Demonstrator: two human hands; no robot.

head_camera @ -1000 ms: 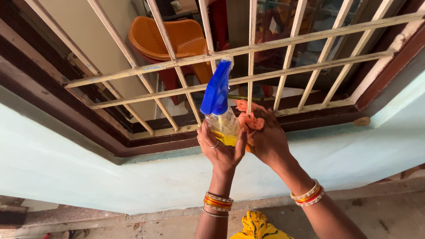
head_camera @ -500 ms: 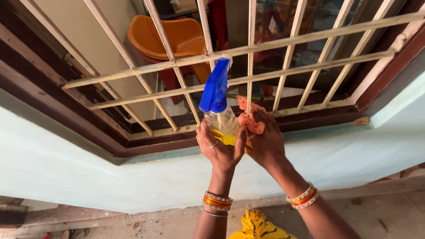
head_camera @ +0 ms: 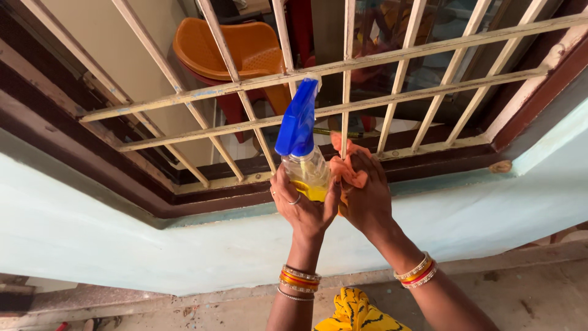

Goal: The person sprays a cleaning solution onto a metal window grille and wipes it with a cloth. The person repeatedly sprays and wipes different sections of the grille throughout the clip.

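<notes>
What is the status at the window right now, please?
Left hand grips spray bottle, nozzle up at the grille. Right hand holds orange cloth at a bar. Nothing in the way.

One spray bottle [head_camera: 301, 156]; one orange cloth [head_camera: 349, 167]; two hands [head_camera: 304, 205]; one orange chair [head_camera: 236, 52].

Orange cloth [head_camera: 347, 169] – mostly hidden under right hand [head_camera: 367, 199]; spray bottle [head_camera: 303, 153] base behind left hand [head_camera: 304, 208]; orange chair [head_camera: 236, 52] cut off at top edge.
</notes>
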